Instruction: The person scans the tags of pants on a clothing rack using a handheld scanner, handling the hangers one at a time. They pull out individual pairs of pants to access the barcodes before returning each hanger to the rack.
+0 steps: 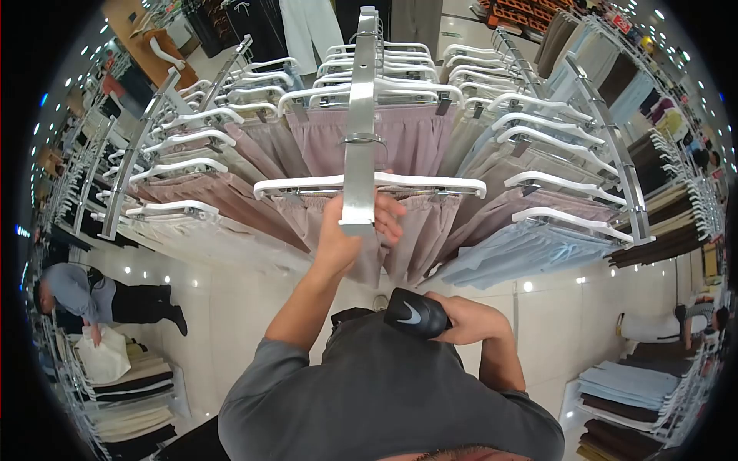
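My left hand (337,237) reaches up behind the end of a metal display bar (358,184), which hides part of the palm. Its curled fingers show right of the bar, at the middle of a white hanger (434,184). Pale pink elastic-waist trousers (419,223) hang from that hanger, close to the fingers. Low in front of my grey shirt (392,399), my right hand (475,320) is closed round a black rounded item with a grey swoosh (415,313); its far end is covered by the fingers.
Mauve trousers (327,134) hang behind on the same bar. Side racks hold pink trousers (219,196) at left and light blue trousers (515,250) at right. A person (100,296) stands at the left, another person (661,326) at the right. Folded clothes (626,384) lie at lower right.
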Tool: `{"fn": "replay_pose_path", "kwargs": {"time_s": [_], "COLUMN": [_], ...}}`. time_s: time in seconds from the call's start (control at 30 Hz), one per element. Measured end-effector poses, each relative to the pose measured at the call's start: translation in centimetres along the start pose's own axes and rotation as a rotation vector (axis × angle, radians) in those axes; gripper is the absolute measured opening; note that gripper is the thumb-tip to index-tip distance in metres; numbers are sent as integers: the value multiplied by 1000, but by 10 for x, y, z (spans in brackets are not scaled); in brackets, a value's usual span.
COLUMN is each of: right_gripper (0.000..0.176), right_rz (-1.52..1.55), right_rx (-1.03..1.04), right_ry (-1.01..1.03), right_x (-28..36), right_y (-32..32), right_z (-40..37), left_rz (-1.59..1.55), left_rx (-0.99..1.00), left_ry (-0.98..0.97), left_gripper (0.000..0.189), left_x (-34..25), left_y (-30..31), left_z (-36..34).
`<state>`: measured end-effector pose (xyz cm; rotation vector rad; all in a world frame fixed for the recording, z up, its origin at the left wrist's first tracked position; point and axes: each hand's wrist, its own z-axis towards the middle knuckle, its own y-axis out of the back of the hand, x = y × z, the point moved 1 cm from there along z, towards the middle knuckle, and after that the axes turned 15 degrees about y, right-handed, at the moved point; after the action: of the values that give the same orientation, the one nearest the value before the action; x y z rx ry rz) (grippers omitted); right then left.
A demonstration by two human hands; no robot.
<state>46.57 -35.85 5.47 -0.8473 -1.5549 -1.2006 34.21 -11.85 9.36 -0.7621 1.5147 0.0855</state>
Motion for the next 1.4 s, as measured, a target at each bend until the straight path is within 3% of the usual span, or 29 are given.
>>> {"fn": "replay_pose_path", "kwargs": {"time_s": [0.17, 0.33, 0.5, 0.63, 0.77, 0.83, 0.93, 1.0, 1.4], "right_gripper": [63, 66, 53, 55, 43, 38, 34, 32, 24], "right_rz": [69, 139, 258, 309, 279, 270, 268, 311, 251], "right_rx": [-122, -308, -478, -606, -652, -659, -746, -748, -918], "right_ry": [52, 169, 198, 224, 244, 253, 238, 267, 195], "right_x": [9, 11, -5, -5, 2, -10, -15, -14, -17], "right_y": [-20, -31, -44, -52, -56, -61, -67, -67, -79], "right_z": [13, 15, 1, -10, -22, -33, -46, -51, -52], "left_rz": [58, 77, 75, 88, 13, 155, 129, 69, 217], "left_rx": [75, 41, 53, 39, 161, 206, 199, 176, 71], "left_ry": [35, 68, 67, 199, 253, 170, 209, 398, 341], "left_gripper": [53, 41, 32, 28, 25, 25, 24, 22, 26], "left_x": [-1, 23, 59, 92, 120, 122, 122, 125, 142], "left_y": [4, 6, 1, -14, -47, -60, -74, -78, -77], "left_z": [-2, -23, -55, -74, -95, -101, -107, -110, -135]}}
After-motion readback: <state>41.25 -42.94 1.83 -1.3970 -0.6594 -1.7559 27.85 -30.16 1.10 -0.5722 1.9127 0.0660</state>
